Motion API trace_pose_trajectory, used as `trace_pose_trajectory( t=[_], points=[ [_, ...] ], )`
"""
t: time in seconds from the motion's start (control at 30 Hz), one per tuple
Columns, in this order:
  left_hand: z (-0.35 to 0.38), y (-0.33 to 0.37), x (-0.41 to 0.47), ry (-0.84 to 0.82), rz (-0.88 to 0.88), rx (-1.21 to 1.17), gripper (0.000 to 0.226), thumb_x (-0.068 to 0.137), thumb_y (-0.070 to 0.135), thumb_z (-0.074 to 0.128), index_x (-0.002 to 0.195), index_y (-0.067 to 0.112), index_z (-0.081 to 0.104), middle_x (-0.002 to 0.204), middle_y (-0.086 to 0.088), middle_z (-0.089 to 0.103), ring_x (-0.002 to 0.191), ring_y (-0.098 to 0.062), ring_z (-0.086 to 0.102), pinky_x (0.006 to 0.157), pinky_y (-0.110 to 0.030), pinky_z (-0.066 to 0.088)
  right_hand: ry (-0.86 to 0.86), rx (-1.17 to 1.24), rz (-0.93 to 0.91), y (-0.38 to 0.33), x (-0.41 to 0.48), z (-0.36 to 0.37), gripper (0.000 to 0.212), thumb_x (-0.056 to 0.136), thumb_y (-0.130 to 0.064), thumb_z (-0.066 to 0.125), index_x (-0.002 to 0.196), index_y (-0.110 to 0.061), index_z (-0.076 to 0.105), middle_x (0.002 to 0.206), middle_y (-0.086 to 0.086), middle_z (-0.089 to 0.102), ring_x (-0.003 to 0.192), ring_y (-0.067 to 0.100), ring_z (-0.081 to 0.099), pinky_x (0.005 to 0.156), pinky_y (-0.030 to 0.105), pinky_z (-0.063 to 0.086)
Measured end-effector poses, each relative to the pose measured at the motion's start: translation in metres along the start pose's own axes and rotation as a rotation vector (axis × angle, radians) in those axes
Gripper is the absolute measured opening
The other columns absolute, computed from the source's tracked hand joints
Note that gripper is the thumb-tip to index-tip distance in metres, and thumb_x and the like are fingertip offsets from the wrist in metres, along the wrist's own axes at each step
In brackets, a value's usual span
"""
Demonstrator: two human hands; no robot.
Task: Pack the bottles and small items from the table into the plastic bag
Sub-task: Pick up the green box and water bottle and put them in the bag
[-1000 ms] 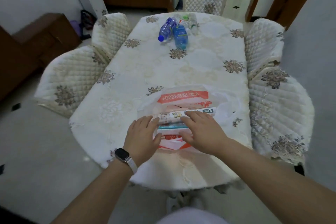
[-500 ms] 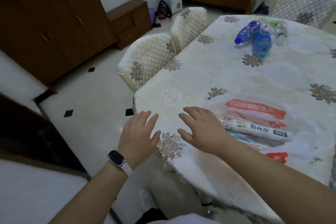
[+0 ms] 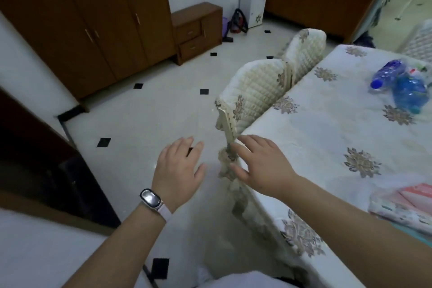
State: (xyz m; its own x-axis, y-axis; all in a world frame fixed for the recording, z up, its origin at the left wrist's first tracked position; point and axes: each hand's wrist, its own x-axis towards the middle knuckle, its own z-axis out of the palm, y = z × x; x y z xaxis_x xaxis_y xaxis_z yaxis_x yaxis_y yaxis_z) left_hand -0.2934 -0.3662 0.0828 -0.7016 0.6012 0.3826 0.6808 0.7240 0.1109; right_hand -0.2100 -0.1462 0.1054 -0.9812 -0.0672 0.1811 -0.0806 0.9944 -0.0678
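Observation:
The plastic bag (image 3: pixel 397 206) lies at the right edge of the view on the table (image 3: pixel 327 138), with red print and small items showing through it. Two blue bottles (image 3: pixel 406 91) lie at the table's far side, the darker one (image 3: pixel 385 72) with its blue cap toward me. My left hand (image 3: pixel 178 173), with a watch on the wrist, hovers over the floor, fingers spread and empty. My right hand (image 3: pixel 259 163) is also open and empty, at the table's left corner, well left of the bag.
Two quilted chairs (image 3: pixel 259 91) stand against the table's left side. Brown cabinets (image 3: pixel 93 28) and a small drawer unit (image 3: pixel 197 30) line the far wall. Pale tiled floor (image 3: pixel 145 119) with black diamonds lies to the left. A dark piece of furniture (image 3: pixel 46 170) stands near left.
The view has swung further left, so the bag slid to the right edge. Both hands came off the bag and now hang open left of it, over the table corner and floor.

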Motion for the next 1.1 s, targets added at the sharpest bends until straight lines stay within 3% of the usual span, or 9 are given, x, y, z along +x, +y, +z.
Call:
trace_pose_trajectory(
  t=[0.23,0.5,0.8,1.1],
  points=[
    [-0.008,-0.071,0.029,0.017,-0.032,0.005,0.047,0.088,0.038,0.052,0.126,0.012,0.062,0.127,-0.013,0.061,0.117,-0.034,0.057,0.095,-0.048,0.047,-0.015,-0.029,-0.036,-0.026,0.082,0.011,0.054,0.092,-0.055,0.041,0.126,-0.017,0.060,0.132,0.008,0.060,0.120,0.030,0.055,0.098,0.043,0.045],
    [0.021,-0.163,0.073,-0.076,-0.135,0.051,0.048,0.089,0.040,0.052,0.128,0.014,0.060,0.128,-0.012,0.060,0.119,-0.033,0.055,0.096,-0.049,0.046,-0.024,0.018,-0.098,-0.033,0.203,0.064,0.055,0.090,-0.056,0.038,0.123,-0.018,0.061,0.131,0.007,0.061,0.119,0.029,0.057,0.097,0.042,0.045],
    [0.041,-0.286,0.215,-0.140,-0.151,0.197,0.049,0.087,0.039,0.058,0.128,0.013,0.060,0.128,-0.014,0.060,0.117,-0.033,0.056,0.096,-0.049,0.047,0.047,0.118,-0.152,-0.005,0.412,0.106,0.053,0.090,-0.052,0.042,0.121,-0.014,0.062,0.129,0.011,0.062,0.117,0.032,0.058,0.096,0.043,0.046],
    [0.058,-0.347,0.342,-0.107,-0.128,0.187,0.051,0.090,0.044,0.048,0.131,0.015,0.059,0.130,-0.012,0.060,0.119,-0.031,0.056,0.097,-0.046,0.045,0.116,0.059,-0.191,0.038,0.535,0.101,0.052,0.090,-0.051,0.046,0.121,-0.013,0.063,0.128,0.011,0.062,0.116,0.032,0.057,0.096,0.043,0.046]
  ],
)
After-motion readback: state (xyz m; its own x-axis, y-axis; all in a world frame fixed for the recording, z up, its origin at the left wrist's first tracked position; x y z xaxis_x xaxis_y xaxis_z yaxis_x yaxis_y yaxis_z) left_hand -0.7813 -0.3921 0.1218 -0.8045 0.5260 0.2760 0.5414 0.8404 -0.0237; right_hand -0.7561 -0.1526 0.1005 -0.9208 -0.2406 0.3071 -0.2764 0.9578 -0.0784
